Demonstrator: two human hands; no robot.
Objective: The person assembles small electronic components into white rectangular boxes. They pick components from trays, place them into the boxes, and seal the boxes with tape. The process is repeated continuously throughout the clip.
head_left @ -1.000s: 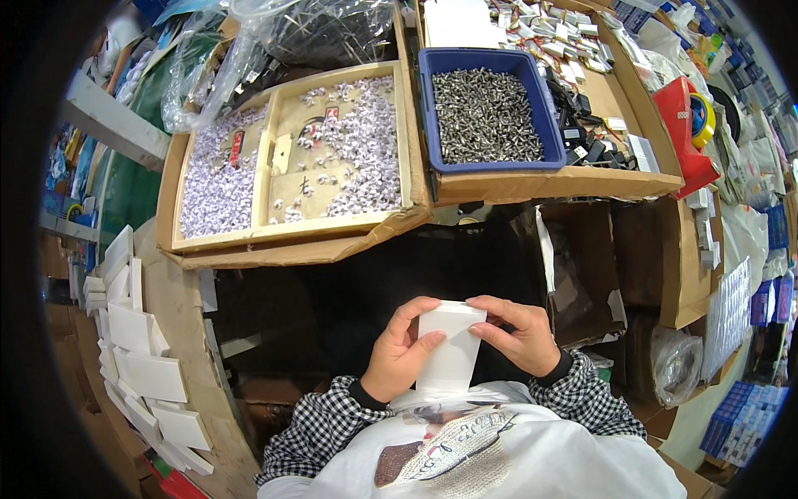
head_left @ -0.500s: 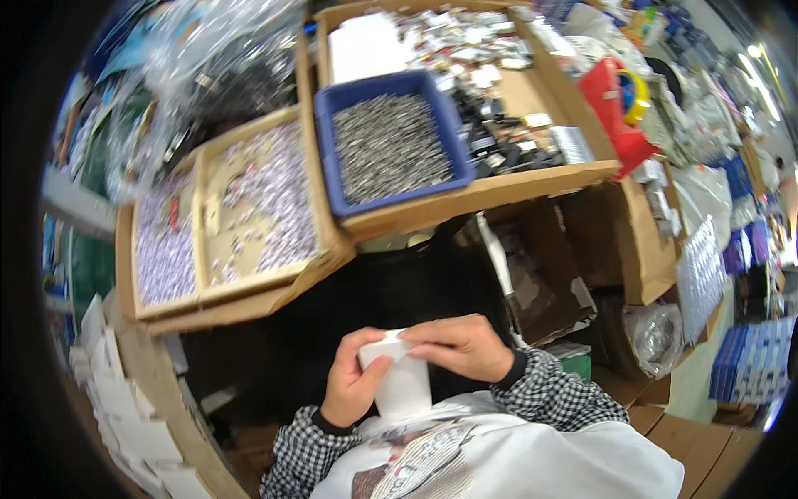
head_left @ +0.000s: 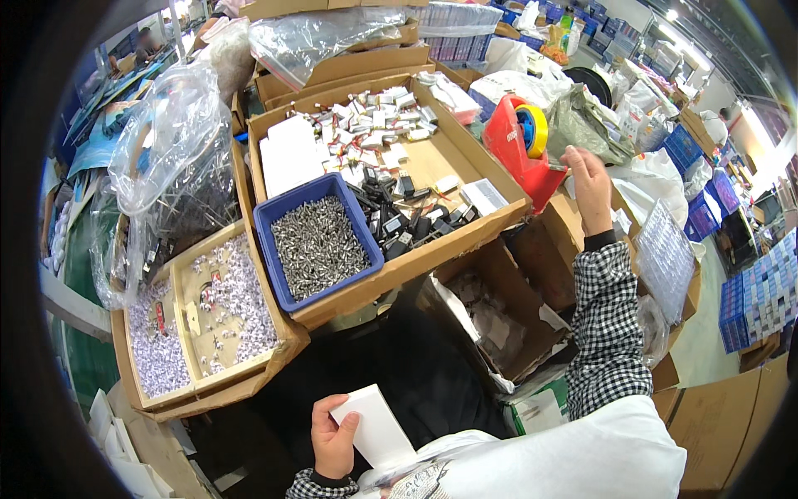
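My left hand (head_left: 332, 439) is closed around the edge of a small white box (head_left: 376, 428), thumb across its face, just in front of my shirt. Far to the right, my right arm reaches out to a red tape dispenser (head_left: 517, 158) that carries a yellow-and-blue roll (head_left: 532, 131). The fingers of my right hand (head_left: 590, 187) pinch at the dispenser's cutting end, on what looks like the end of the tape; the strip itself is hard to make out.
Ahead stands a cardboard tray (head_left: 399, 254) with silver and black parts and a blue bin (head_left: 376, 270) of small metal pieces. A wooden divided tray (head_left: 187, 320) of tiny white parts lies left. An open carton (head_left: 532, 353) sits below the dispenser.
My right hand has left the white box and moved far right to the tape dispenser. My left hand still holds the box, now tilted. The view has shifted to the right.
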